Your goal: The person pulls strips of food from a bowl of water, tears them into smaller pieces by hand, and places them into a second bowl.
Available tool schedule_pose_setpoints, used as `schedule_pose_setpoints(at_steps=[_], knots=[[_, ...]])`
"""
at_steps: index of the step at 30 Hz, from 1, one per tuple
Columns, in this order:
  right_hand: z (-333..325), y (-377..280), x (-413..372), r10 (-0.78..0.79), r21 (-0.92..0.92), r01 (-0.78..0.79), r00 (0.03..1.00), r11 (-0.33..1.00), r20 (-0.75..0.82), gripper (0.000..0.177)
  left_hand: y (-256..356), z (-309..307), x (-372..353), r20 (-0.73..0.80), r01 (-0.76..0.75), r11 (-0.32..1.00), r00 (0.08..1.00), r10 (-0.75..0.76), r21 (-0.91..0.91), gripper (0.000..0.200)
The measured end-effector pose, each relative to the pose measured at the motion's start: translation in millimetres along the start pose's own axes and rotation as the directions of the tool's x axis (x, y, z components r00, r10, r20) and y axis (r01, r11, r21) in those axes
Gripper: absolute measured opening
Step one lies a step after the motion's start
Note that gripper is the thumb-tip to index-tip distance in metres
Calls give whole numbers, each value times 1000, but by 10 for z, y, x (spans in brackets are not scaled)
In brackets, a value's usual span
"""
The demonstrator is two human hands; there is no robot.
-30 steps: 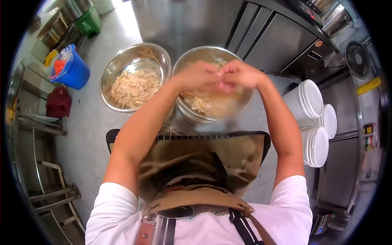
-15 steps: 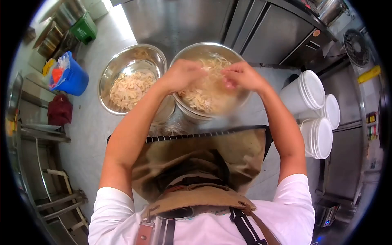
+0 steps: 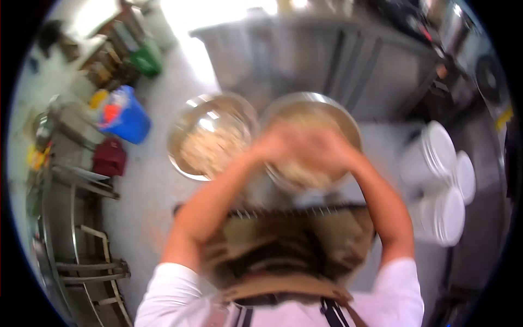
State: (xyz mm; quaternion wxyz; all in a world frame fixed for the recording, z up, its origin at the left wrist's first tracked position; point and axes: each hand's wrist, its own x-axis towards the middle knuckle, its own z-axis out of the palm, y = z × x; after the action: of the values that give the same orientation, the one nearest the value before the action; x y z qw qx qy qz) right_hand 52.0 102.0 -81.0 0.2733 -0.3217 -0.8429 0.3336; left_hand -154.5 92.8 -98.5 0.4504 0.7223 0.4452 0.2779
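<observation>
Your two hands have come together since half a second ago, and the view is now blurred. You have two steel bowls, the left bowl [image 3: 188,122] and the right bowl [image 3: 351,125], both holding pale shreds [image 3: 210,147]. Three white tubs [image 3: 430,155] stand to the right and one blue bucket [image 3: 128,117] far left. Your left hand [image 3: 278,143] and right hand [image 3: 327,148] meet over the right bowl. I cannot tell how far they are open or what they hold.

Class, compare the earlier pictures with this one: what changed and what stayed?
The left hand and right hand have drawn together again above the right bowl; blur hides what they hold. The left bowl, blue bucket and white tubs stayed put.
</observation>
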Motion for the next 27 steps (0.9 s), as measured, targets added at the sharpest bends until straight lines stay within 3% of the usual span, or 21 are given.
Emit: schedule_pose_setpoints(at_steps=[1,3,4,6,9,11,13,14,16,17,18,19,20,22,25,27], knots=[[-20,48,4,74,-27,-72,992,997,100,32,-108,-2,16,-18,36,995,999,-34,92,22],[-63,-77,37,79,-146,-71,995,987,55,28,-11,23,-8,-21,-40,998,999,39,-48,26],[-90,-128,43,123,-131,-112,990,985,76,22,-48,23,-1,-42,-137,990,989,139,44,27],[-56,-199,31,167,-112,-164,986,980,9,19,279,13,-115,-29,67,997,997,-66,32,25],[-40,-125,52,188,-119,-188,982,975,-12,19,121,64,-80,-85,-74,993,993,81,92,19],[36,90,23,243,-196,-249,969,948,-56,21,-32,141,-51,-146,-186,951,963,226,245,19],[44,282,6,187,-297,-228,969,927,-162,24,-28,138,-158,-187,-181,976,962,201,118,18],[3,445,-62,265,-317,-296,954,901,-136,24,24,34,-180,-217,-92,991,970,111,98,20],[32,583,-248,298,-143,-324,938,935,-175,24,172,-111,-248,-271,87,996,960,-76,27,26],[128,416,-371,334,31,-333,936,942,-109,22,377,-165,-352,-292,109,990,947,-131,-90,28],[244,211,-409,346,203,-327,936,923,-63,21,390,-199,-379,-338,94,992,934,-119,-88,28],[447,20,-509,365,284,-352,931,892,8,18,310,-208,-386,-335,20,980,938,-87,-198,30],[651,-172,-616,365,366,-364,928,856,69,16,264,-221,-401,-347,-60,956,937,-46,-288,31],[1091,-194,-689,62,162,-81,991,984,117,11,355,-285,-471,-389,-10,985,920,-57,-170,27],[1748,81,-726,-32,130,14,990,991,141,11,445,-350,-621,-412,16,998,910,-40,-62,26],[2060,339,-715,33,74,-50,977,996,212,12,599,-403,-702,-400,22,1000,916,-28,-20,27]])
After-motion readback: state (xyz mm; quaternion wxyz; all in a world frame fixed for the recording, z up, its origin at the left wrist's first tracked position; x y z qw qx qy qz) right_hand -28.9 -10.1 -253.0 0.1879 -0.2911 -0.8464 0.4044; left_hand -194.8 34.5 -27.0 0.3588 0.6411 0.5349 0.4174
